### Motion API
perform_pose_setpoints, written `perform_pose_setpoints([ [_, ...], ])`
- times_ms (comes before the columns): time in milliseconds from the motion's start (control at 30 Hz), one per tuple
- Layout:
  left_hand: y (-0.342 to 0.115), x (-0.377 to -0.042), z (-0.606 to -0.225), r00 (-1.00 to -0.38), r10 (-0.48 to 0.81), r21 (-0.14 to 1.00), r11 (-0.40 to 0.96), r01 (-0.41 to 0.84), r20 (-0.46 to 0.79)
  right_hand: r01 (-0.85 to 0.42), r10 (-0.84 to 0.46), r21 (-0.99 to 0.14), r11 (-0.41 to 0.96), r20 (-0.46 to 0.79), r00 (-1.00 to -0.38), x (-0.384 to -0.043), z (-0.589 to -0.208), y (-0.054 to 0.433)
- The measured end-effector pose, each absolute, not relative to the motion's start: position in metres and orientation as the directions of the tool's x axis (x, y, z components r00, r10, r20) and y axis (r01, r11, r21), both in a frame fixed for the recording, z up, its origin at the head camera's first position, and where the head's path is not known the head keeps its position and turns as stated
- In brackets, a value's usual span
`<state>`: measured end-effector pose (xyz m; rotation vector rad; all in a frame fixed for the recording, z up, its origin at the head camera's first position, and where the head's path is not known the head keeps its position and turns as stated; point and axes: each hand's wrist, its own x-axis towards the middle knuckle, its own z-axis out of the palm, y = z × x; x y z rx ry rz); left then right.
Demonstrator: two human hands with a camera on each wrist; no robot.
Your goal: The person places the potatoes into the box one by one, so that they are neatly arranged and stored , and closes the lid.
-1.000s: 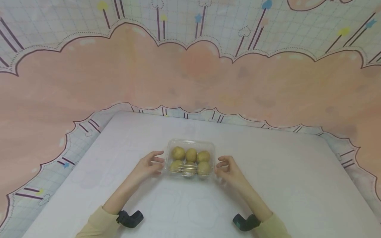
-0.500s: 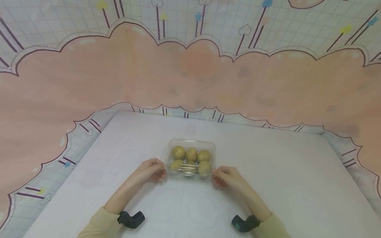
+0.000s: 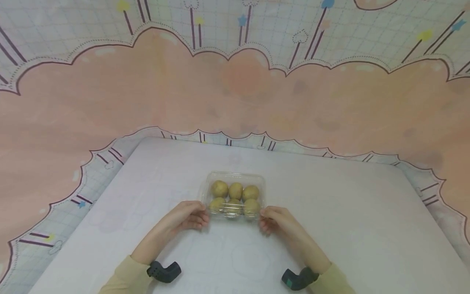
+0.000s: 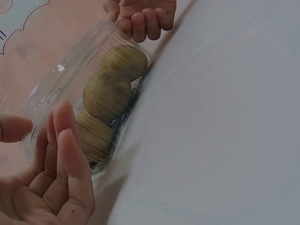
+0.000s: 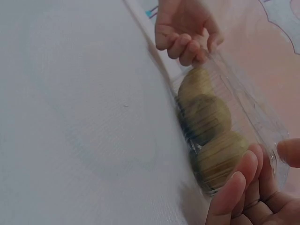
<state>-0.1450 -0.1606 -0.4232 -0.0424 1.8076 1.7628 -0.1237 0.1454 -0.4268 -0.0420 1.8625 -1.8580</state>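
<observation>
A clear plastic clamshell box (image 3: pixel 236 176) sits lid down on the table, holding two rows of round, yellow-brown pieces of produce (image 3: pixel 220 189). At its near left corner, my left hand (image 3: pixel 187 216) pinches the rim between thumb and fingers. My right hand (image 3: pixel 278 219) does the same at the near right corner. In the left wrist view, the left fingers (image 4: pixel 72 159) lie along the box's ribbed side, with the thumb across the rim. The right wrist view has the right fingers (image 5: pixel 251 164) beneath the rim and the thumb (image 5: pixel 289 152) on the other side.
The white table (image 3: pixel 349 220) spreads around the box on all sides. Behind it hangs a peach backdrop (image 3: pixel 235 102) with cloud outlines. Each wrist carries a black device (image 3: pixel 164 272) just past a pale yellow sleeve (image 3: pixel 125 277).
Both hands have moved nearer and inward, from beside the box to its near corners, and their fingers have closed on the rim. The box stays in place.
</observation>
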Motion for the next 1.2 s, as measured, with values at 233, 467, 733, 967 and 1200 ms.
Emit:
perform_pose_setpoints([
  [233,-0.1628,-0.1447,-0.4245,-0.826,0.380,0.909,0.140,-0.393,-0.415,0.332,-0.368,-0.943,0.026,-0.318,-0.874,-0.1239,-0.4299,0.1430],
  [467,-0.1620,-0.1450,-0.4250,-0.841,0.369,0.918,0.145,-0.369,-0.396,0.314,-0.371,-0.949,0.018,-0.298,-0.880,-0.1240,-0.4316,0.1442],
  [733,-0.1623,-0.1456,-0.4275,-0.842,0.383,0.925,0.143,-0.352,-0.380,0.302,-0.361,-0.953,0.020,-0.289,-0.887,-0.1230,-0.4328,0.1449],
  [967,-0.1614,-0.1460,-0.4271,-0.843,0.376,0.923,0.159,-0.350,-0.384,0.310,-0.349,-0.950,0.016,-0.296,-0.889,-0.1206,-0.4327,0.1437],
  [1200,-0.1675,-0.1470,-0.4226,-0.895,0.331,0.929,0.315,-0.195,-0.300,0.303,-0.375,-0.953,0.019,-0.288,-0.881,-0.1174,-0.4323,0.1488],
])
